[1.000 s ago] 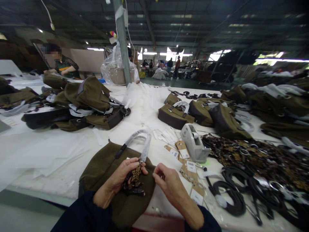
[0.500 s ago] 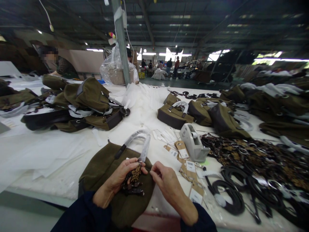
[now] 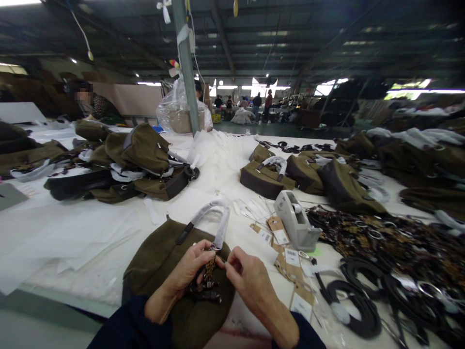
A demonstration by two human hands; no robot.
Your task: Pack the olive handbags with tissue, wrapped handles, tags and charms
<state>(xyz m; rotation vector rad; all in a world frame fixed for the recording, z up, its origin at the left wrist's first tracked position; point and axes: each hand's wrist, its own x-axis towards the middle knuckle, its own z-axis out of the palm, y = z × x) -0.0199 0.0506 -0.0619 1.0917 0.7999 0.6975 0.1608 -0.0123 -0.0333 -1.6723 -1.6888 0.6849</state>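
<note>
An olive handbag [image 3: 156, 257] with a plastic-wrapped handle [image 3: 209, 209] lies before me at the table's front edge. My left hand [image 3: 183, 271] is closed on a leopard-print bag charm [image 3: 209, 272] with dark dangling straps, near the metal ring at the handle's base. Just to the right, my right hand [image 3: 252, 278] is pinched with its fingertips close beside the charm. What those fingertips hold, if anything, is too small to make out.
To the right stand a grey tape dispenser [image 3: 296, 220], brown tags [image 3: 290, 261], coiled black straps [image 3: 354, 305] and a heap of leopard-print charms [image 3: 385, 237]. More olive bags [image 3: 138, 150] are piled at the back left. Translucent sheets [image 3: 83, 232] lie at the left. A person [image 3: 100, 106] is behind.
My right hand's fingertips have come closer to the charm and my left fingers. The left hand keeps its hold. The whole view has shifted slightly.
</note>
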